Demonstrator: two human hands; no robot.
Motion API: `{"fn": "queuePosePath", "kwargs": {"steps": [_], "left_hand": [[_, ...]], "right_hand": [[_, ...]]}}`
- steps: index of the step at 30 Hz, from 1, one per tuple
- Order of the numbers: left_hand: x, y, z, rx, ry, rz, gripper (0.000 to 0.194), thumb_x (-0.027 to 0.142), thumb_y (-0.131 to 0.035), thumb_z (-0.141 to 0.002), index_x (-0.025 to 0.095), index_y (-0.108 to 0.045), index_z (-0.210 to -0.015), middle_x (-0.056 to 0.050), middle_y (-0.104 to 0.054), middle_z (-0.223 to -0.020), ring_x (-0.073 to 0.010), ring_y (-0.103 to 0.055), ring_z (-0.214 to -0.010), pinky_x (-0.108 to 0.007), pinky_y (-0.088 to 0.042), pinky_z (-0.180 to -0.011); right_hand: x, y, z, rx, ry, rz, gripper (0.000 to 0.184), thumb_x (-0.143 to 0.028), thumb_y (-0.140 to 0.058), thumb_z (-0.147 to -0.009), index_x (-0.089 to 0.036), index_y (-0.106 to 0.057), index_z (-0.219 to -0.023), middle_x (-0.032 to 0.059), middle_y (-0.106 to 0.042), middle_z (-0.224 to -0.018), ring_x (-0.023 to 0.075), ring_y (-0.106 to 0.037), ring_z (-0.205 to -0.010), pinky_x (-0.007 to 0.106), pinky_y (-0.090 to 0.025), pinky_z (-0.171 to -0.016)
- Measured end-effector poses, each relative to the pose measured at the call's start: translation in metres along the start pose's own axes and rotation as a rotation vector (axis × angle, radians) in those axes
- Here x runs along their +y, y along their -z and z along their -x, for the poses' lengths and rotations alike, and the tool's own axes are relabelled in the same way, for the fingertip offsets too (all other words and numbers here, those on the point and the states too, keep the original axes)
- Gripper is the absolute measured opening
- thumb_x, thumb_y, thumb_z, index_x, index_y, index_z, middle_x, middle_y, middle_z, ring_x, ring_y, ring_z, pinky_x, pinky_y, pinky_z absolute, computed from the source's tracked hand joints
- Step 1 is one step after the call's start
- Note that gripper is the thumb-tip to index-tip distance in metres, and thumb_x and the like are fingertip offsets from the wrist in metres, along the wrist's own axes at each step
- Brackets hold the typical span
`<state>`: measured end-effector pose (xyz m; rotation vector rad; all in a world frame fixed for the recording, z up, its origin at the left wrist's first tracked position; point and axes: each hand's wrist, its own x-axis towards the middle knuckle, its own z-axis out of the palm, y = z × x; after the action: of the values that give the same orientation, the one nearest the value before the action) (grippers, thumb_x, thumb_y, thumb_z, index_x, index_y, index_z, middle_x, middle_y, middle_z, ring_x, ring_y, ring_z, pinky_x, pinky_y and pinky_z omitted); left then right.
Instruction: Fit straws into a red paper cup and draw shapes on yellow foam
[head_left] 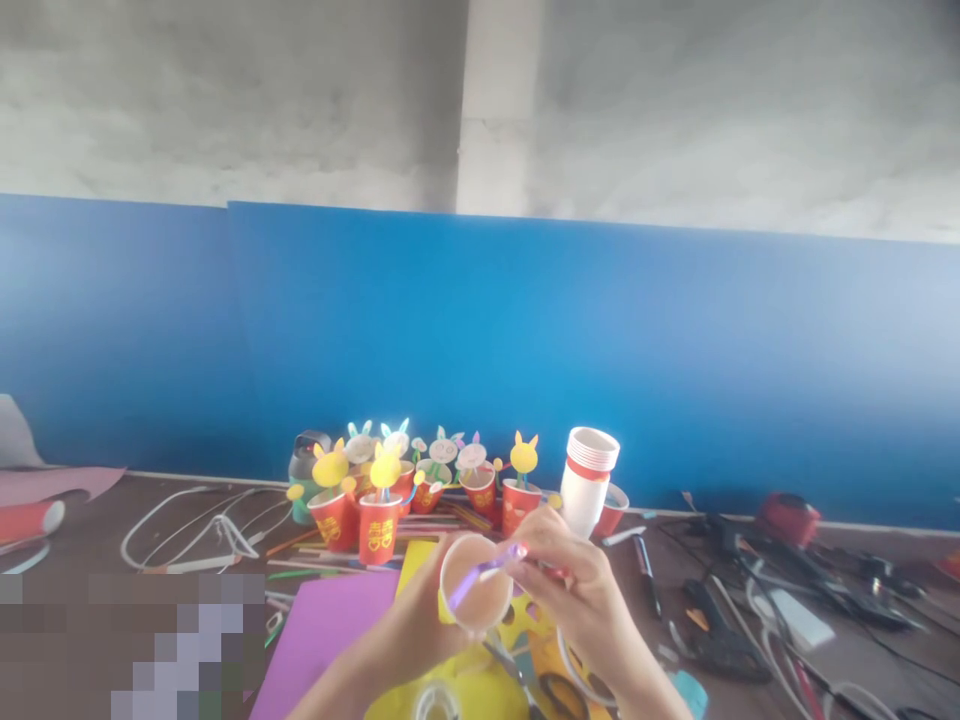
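My left hand [409, 625] is wrapped round a paper cup [475, 582], whose open mouth tilts toward me. My right hand [577, 585] pinches a purple straw [480, 577] that lies across the cup's mouth and reaches into it. Both hands are low in the middle of the view, above yellow paper [480, 690] and a purple sheet [322, 640]. Scissors [540, 685] lie under my right wrist.
Behind the hands stand several red cups with paper rabbit heads [382, 500] and a stack of white cups [589, 480]. A dark green bottle [304, 470] stands at their left. White cable [202, 530] lies left; black cables and tools [735, 590] lie right. A blue wall panel [480, 340] backs the table.
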<state>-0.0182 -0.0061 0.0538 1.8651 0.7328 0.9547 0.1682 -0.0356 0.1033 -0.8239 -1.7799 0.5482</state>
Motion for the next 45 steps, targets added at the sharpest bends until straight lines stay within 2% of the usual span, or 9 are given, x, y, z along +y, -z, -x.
{"fn": "queuePosePath", "kwargs": {"steps": [5, 17, 28, 34, 40, 45], "left_hand": [[0.007, 0.000, 0.000, 0.013, 0.011, 0.006, 0.044, 0.011, -0.062, -0.066, 0.020, -0.057, -0.109, -0.006, -0.060, -0.109, -0.0244, -0.059, -0.105, -0.032, -0.048, -0.090], [-0.002, 0.003, 0.003, -0.047, -0.014, 0.057, 0.057, 0.004, -0.060, -0.064, 0.022, -0.052, -0.117, -0.003, -0.059, -0.111, -0.0228, -0.058, -0.103, -0.032, -0.047, -0.089], [-0.005, -0.001, 0.000, -0.020, -0.016, 0.042, 0.057, -0.001, -0.060, -0.063, 0.023, -0.053, -0.114, -0.002, -0.060, -0.111, -0.0207, -0.059, -0.104, -0.030, -0.045, -0.092], [-0.009, -0.001, 0.002, -0.017, -0.020, 0.043, 0.057, 0.000, -0.061, -0.063, 0.023, -0.053, -0.114, -0.002, -0.061, -0.108, -0.0205, -0.061, -0.098, -0.028, -0.048, -0.083], [-0.010, 0.000, 0.001, -0.035, 0.011, 0.057, 0.059, 0.001, -0.061, -0.063, 0.023, -0.051, -0.118, -0.003, -0.061, -0.112, -0.0218, -0.059, -0.102, -0.029, -0.047, -0.086], [-0.012, 0.000, 0.001, -0.011, 0.034, 0.025, 0.062, 0.000, -0.061, -0.062, 0.024, -0.052, -0.119, -0.002, -0.062, -0.112, -0.0216, -0.058, -0.102, -0.030, -0.047, -0.087]], "right_hand": [[0.003, -0.003, 0.000, -0.040, -0.019, 0.012, 0.016, -0.028, -0.063, -0.089, -0.029, -0.077, -0.081, 0.0031, -0.063, -0.074, 0.0207, -0.053, -0.077, 0.033, -0.042, -0.070], [0.002, -0.003, -0.001, -0.092, -0.035, 0.046, 0.018, -0.031, -0.062, -0.090, -0.028, -0.075, -0.079, 0.0031, -0.065, -0.077, 0.0206, -0.053, -0.080, 0.034, -0.042, -0.075], [0.003, -0.005, -0.002, -0.018, 0.035, 0.103, 0.021, -0.032, -0.061, -0.091, -0.024, -0.070, -0.074, 0.0014, -0.064, -0.072, 0.0188, -0.054, -0.076, 0.034, -0.043, -0.072], [0.002, -0.005, -0.002, -0.037, 0.034, 0.098, 0.021, -0.029, -0.060, -0.092, -0.025, -0.069, -0.073, 0.0002, -0.063, -0.072, 0.0180, -0.054, -0.076, 0.033, -0.043, -0.071], [0.003, -0.005, -0.002, -0.006, 0.069, 0.146, 0.022, -0.027, -0.059, -0.092, -0.025, -0.068, -0.071, -0.0002, -0.064, -0.071, 0.0184, -0.055, -0.076, 0.035, -0.043, -0.074], [0.005, -0.006, 0.000, -0.030, 0.074, 0.197, 0.018, -0.027, -0.060, -0.091, -0.025, -0.067, -0.075, -0.0003, -0.065, -0.073, 0.0185, -0.055, -0.076, 0.035, -0.042, -0.076]]}}
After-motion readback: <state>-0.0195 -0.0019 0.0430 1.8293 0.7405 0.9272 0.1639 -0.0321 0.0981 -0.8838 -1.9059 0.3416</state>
